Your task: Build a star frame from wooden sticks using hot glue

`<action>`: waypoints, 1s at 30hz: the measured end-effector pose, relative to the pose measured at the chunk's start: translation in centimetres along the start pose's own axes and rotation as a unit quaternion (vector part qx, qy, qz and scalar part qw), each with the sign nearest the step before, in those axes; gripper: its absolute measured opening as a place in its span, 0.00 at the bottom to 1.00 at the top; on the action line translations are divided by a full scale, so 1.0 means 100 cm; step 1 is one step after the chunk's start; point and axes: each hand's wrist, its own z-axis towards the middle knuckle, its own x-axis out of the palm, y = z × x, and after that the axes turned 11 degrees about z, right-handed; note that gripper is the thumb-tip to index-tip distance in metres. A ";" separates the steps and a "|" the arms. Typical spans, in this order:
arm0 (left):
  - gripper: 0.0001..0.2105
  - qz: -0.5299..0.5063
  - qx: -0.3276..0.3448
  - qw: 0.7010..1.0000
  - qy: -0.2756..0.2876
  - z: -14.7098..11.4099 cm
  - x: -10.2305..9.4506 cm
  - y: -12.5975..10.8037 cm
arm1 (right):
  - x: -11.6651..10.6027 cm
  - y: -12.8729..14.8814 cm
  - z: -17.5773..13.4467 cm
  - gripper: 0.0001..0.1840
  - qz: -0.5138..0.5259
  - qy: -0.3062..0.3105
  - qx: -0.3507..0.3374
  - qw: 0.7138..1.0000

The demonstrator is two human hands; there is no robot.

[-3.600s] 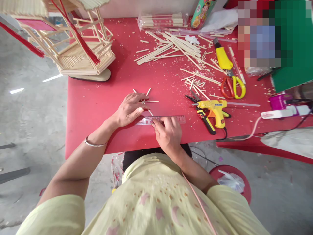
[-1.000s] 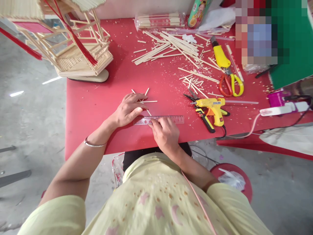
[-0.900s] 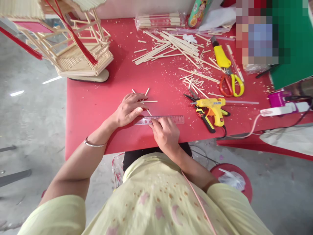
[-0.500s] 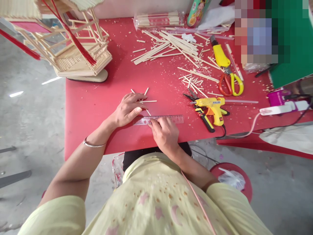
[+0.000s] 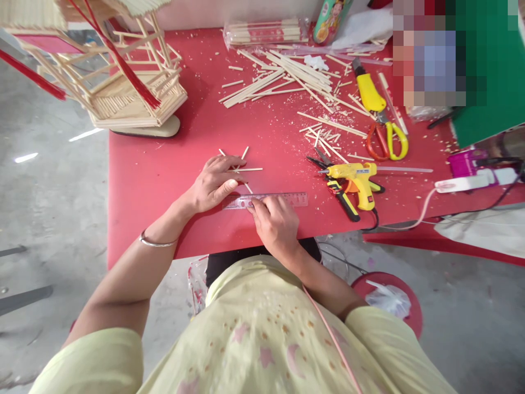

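Note:
My left hand [image 5: 213,183] lies palm down on the red tabletop, fingers stretched out over several thin wooden sticks [image 5: 251,169] that cross one another under it. One short stick [image 5: 248,187] slants from beneath its fingers to the upper edge of a clear plastic ruler [image 5: 293,199]. Over that ruler my right hand [image 5: 276,221] is closed, thumb and forefinger pinched together beside the stick's lower end. Whatever sits between those fingertips is hidden, so I cannot tell whether they grip the stick, the ruler or something smaller.
A yellow glue gun [image 5: 355,175] rests on pliers [image 5: 344,202] at the right. Behind lie scissors [image 5: 388,141], a yellow cutter [image 5: 370,93], loose sticks [image 5: 262,90] and packaged sticks [image 5: 266,34]. A stick-built pavilion model [image 5: 135,98] with red tassels stands at the back left.
Nearly nothing differs. Both hands, the crossed sticks and the ruler keep their places, and the whole view has shifted only very slightly.

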 end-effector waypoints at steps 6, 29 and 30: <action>0.34 -0.001 0.001 1.000 -0.002 0.000 0.001 0.001 | 0.001 -0.001 0.000 0.13 -0.003 -0.009 -0.006 1.000; 0.33 -0.001 0.005 1.000 -0.003 0.000 0.001 0.001 | 0.001 0.001 0.000 0.13 -0.007 -0.004 0.000 1.000; 0.34 0.000 0.003 1.000 -0.002 0.000 0.001 0.001 | 0.001 0.001 0.000 0.13 -0.005 -0.002 0.001 1.000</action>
